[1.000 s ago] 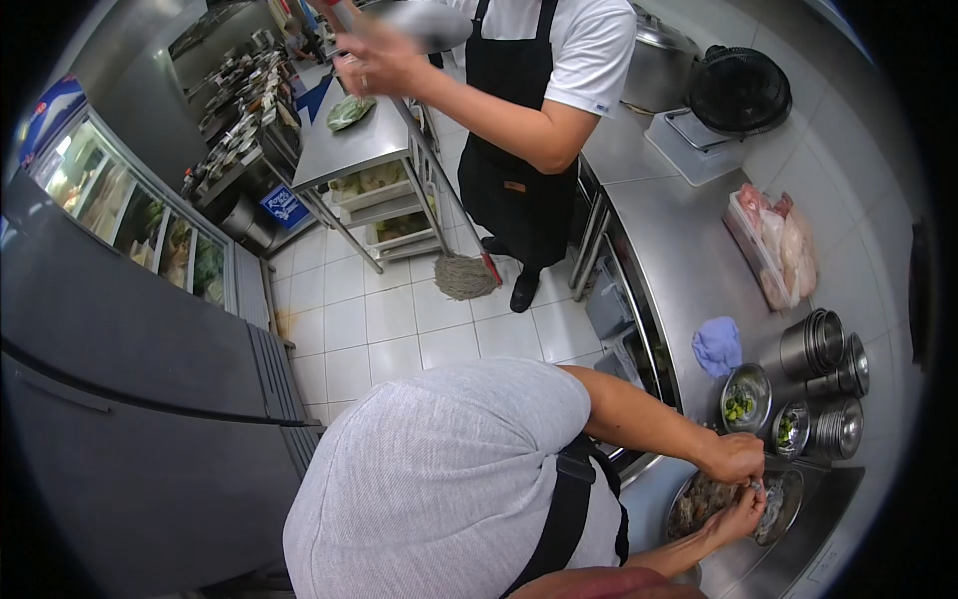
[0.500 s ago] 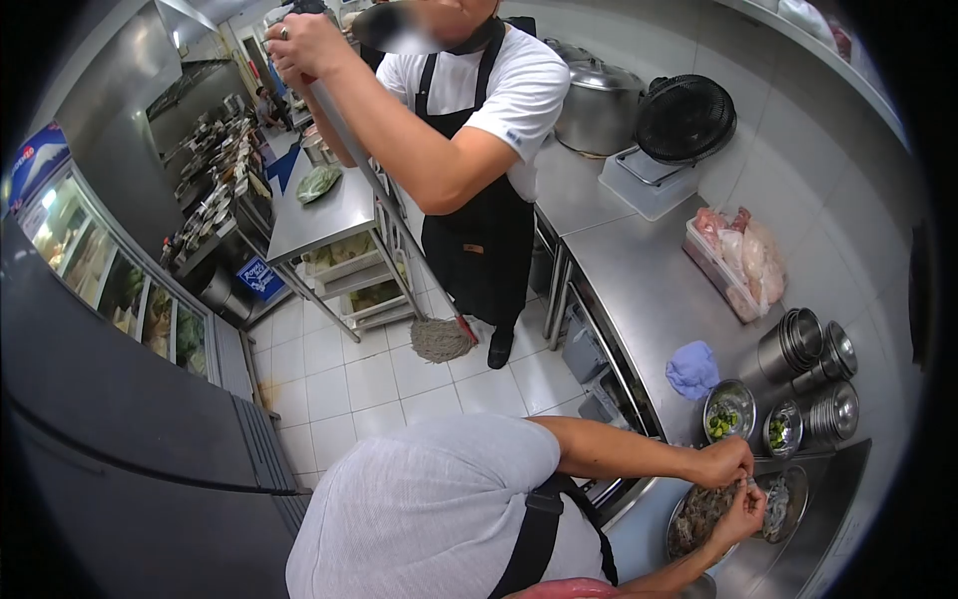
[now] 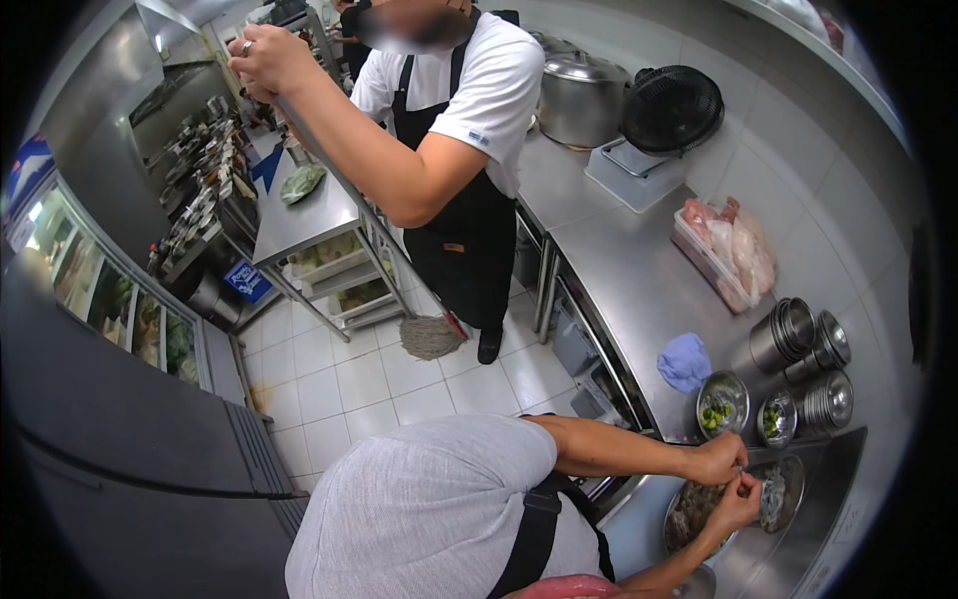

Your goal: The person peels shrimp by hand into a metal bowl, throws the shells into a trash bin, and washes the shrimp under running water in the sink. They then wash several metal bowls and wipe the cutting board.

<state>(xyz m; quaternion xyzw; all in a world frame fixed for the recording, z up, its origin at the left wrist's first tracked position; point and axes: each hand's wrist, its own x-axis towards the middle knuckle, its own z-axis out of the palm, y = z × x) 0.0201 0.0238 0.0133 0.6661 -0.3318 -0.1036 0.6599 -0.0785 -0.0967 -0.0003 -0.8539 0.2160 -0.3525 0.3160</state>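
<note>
Just beside the left hand (image 3: 718, 460), two metal bowls, the larger bowl (image 3: 725, 385) and the smaller bowl (image 3: 778, 398), block a low sweep along the counter (image 3: 621, 270); stacked steel containers (image 3: 783, 334) close the wall side. The crumpled purple cloth (image 3: 684, 362) is low enough to pass over. Beyond it, a wide open stretch runs between the front edge and the meat tub (image 3: 711, 262). Near the right hand (image 3: 738, 502), an upright metal panel (image 3: 833, 484) limits reach toward the wall.
</note>
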